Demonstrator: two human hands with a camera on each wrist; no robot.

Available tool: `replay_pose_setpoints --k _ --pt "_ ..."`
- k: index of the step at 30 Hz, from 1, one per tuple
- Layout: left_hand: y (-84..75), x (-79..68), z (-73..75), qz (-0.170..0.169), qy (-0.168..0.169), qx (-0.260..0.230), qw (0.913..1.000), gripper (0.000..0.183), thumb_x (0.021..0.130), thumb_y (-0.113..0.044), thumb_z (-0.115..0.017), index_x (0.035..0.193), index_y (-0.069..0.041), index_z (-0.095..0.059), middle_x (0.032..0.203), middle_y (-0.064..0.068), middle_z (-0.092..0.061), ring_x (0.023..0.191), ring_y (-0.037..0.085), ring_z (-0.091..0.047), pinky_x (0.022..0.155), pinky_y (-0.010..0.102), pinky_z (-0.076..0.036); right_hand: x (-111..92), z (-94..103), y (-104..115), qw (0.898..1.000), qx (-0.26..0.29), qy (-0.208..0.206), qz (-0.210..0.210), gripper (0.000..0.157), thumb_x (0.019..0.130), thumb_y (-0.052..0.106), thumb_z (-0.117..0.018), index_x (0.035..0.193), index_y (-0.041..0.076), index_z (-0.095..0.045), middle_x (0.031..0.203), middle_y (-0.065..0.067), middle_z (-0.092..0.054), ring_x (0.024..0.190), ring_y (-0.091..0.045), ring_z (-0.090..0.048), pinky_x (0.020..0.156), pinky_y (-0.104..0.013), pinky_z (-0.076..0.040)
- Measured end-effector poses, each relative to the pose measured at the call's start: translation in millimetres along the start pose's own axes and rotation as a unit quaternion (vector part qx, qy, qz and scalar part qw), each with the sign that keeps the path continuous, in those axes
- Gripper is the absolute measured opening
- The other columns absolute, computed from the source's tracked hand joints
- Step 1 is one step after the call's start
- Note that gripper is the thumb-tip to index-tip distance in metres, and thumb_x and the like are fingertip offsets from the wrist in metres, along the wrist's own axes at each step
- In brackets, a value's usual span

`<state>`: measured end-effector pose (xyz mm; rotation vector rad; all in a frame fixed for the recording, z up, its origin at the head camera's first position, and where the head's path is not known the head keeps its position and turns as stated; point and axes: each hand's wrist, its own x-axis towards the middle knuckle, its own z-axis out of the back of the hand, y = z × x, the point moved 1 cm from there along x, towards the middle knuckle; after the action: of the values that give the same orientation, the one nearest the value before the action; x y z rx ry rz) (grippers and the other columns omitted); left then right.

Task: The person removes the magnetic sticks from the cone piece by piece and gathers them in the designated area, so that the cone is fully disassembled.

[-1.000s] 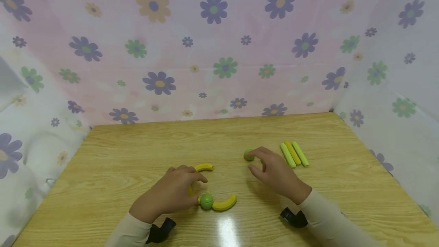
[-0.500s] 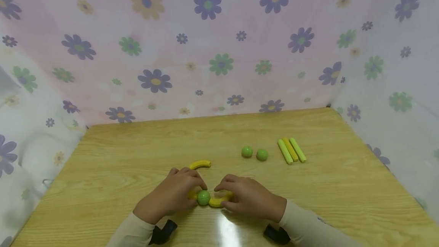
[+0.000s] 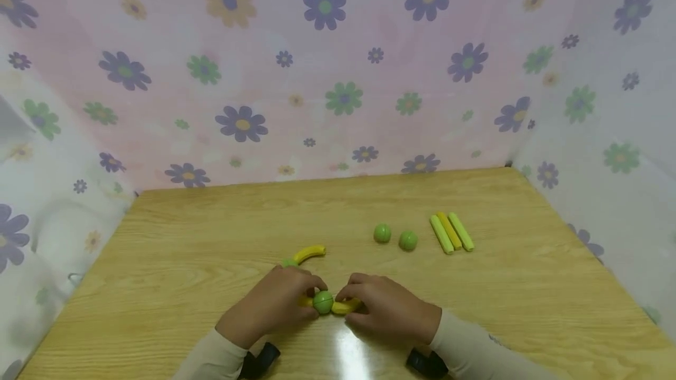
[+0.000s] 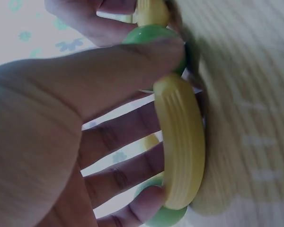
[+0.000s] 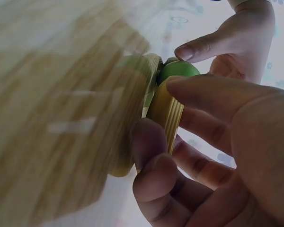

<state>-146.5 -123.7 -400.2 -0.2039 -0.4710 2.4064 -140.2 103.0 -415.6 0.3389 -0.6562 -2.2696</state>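
Observation:
Low over the table, my left hand (image 3: 277, 304) pinches a green ball (image 3: 323, 302) between thumb and fingers. A curved yellow stick (image 4: 182, 142) runs from that ball along the left fingers to another green ball (image 4: 165, 215), seen in the left wrist view. My right hand (image 3: 391, 305) grips a second curved yellow stick (image 5: 165, 113), its end right at the held ball. Beyond the left hand, a third curved yellow stick (image 3: 310, 252) meets a green ball (image 3: 289, 263) that the hand partly hides.
Two loose green balls (image 3: 382, 233) lie farther back on the wooden table (image 3: 237, 221). Right of them are three straight sticks (image 3: 452, 232), two light green and one yellow. A flowered cloth (image 3: 296, 75) rises behind the table and along both sides.
My right hand has come from the loose balls at the back to the curved yellow stick and now grips it. My left hand has shifted slightly right, closing on the green ball.

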Motion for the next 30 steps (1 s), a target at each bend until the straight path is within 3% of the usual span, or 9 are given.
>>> replay_pose_setpoints --k 5,8,13,18,23,30 --pt "-3.3 0.6 -2.8 -0.003 0.001 -0.008 1.0000 0.029 0.082 -0.033 -0.083 0.106 -0.020 -0.075 0.094 -0.013 -0.070 0.079 -0.002 -0.057 0.075 0.026 -0.050 1 -0.2 1 1.000 -0.005 -0.005 -0.003 0.021 0.093 0.021 -0.072 0.113 0.015 -0.073 0.105 0.008 -0.062 0.086 0.005 -0.056 0.076 -0.017 -0.051" --pt "-4.0 0.5 -2.9 -0.004 0.003 -0.016 0.9999 0.029 0.083 -0.034 -0.082 0.107 -0.020 -0.076 0.093 -0.013 -0.069 0.076 -0.004 -0.054 0.069 0.019 -0.046 3 0.4 1 1.000 -0.009 -0.005 -0.007 0.019 0.093 0.021 -0.073 0.111 0.015 -0.074 0.103 0.009 -0.062 0.084 0.005 -0.055 0.074 -0.017 -0.050" --pt "-4.1 -1.7 -3.2 0.000 0.012 -0.030 0.9995 0.030 0.082 -0.034 -0.083 0.108 -0.020 -0.076 0.093 -0.013 -0.069 0.077 -0.004 -0.054 0.068 0.019 -0.046 3 0.9 1 1.000 -0.007 0.012 -0.008 0.018 0.095 0.022 -0.070 0.111 0.015 -0.073 0.101 0.010 -0.060 0.081 0.005 -0.052 0.073 -0.017 -0.049" --pt "-4.6 0.2 -2.8 -0.005 0.007 -0.032 0.9995 0.029 0.083 -0.034 -0.082 0.108 -0.021 -0.076 0.095 -0.012 -0.070 0.079 -0.003 -0.056 0.069 0.019 -0.047 1 4.4 0 1.000 -0.019 0.005 -0.003 0.019 0.096 0.022 -0.069 0.113 0.015 -0.072 0.102 0.010 -0.060 0.083 0.005 -0.053 0.075 -0.019 -0.050" --pt "-4.9 -0.1 -5.6 -0.002 0.023 -0.031 0.9992 0.031 0.083 -0.035 -0.082 0.110 -0.021 -0.076 0.097 -0.012 -0.070 0.080 -0.004 -0.056 0.071 0.019 -0.047 -4 5.4 -5 1.000 -0.023 0.002 -0.006 0.019 0.096 0.022 -0.069 0.112 0.014 -0.072 0.103 0.008 -0.062 0.086 0.003 -0.055 0.076 -0.020 -0.051" --pt "-6.0 1.1 -5.7 -0.007 0.011 -0.009 0.9999 0.030 0.082 -0.035 -0.083 0.108 -0.021 -0.077 0.092 -0.013 -0.069 0.078 -0.004 -0.054 0.070 0.019 -0.046 -17 17.0 -14 0.997 -0.057 -0.058 -0.021 0.018 0.096 0.026 -0.068 0.111 0.016 -0.071 0.100 0.008 -0.064 0.085 -0.001 -0.060 0.073 -0.024 -0.052"
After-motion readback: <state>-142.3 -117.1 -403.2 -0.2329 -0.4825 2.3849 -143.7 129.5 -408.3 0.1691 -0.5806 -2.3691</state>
